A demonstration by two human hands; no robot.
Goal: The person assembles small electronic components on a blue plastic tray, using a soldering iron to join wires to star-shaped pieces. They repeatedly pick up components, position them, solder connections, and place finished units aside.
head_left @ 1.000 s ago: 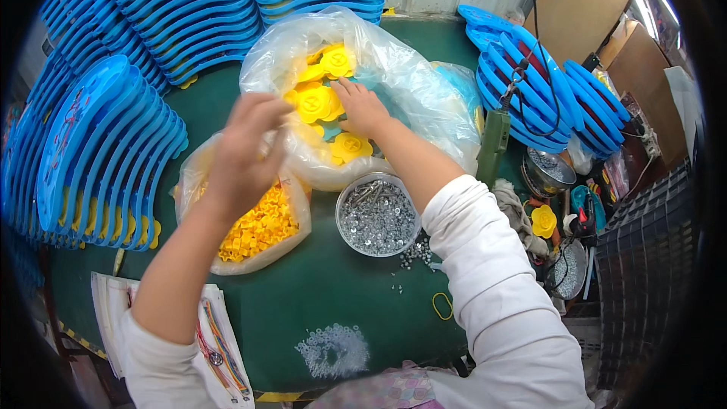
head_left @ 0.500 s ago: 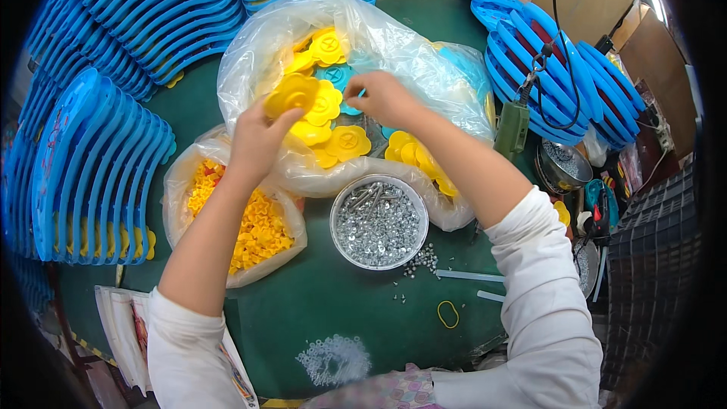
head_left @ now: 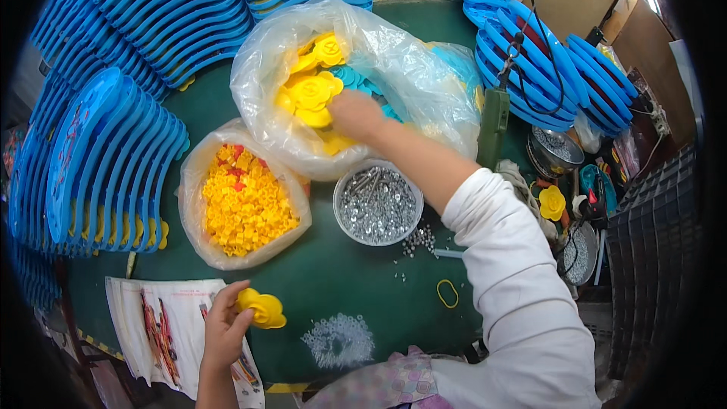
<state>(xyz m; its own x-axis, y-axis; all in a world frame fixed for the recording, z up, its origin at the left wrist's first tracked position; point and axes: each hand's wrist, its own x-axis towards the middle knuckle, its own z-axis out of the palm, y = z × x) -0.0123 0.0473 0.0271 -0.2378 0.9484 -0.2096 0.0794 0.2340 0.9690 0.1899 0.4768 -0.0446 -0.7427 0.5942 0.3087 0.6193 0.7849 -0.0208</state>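
Note:
My left hand (head_left: pixel 225 326) is closed on a yellow plastic flower piece (head_left: pixel 265 309) at the near edge of the table, beside a printed sheet. Whether it is one piece or a few stacked cannot be told. My right hand (head_left: pixel 357 115) reaches into the large clear plastic bag (head_left: pixel 254 76), touching the yellow flower pieces (head_left: pixel 312 92) heaped there. Its fingertips are hidden, so any hold does not show. Teal flower pieces (head_left: pixel 354 77) lie in the same bag, just beyond that hand.
A tub of screws and metal bits (head_left: pixel 379 204) stands below my right forearm, a bag of small yellow parts (head_left: pixel 250 204) left of it. Clear washers (head_left: pixel 339 341) lie up front. Blue plastic panels (head_left: pixel 113 174) stand left; a green power screwdriver (head_left: pixel 494 125) hangs right.
My left hand has left the bag and come down toward me with the yellow flower piece. My right hand has moved slightly down and left, lower among the yellow pieces.

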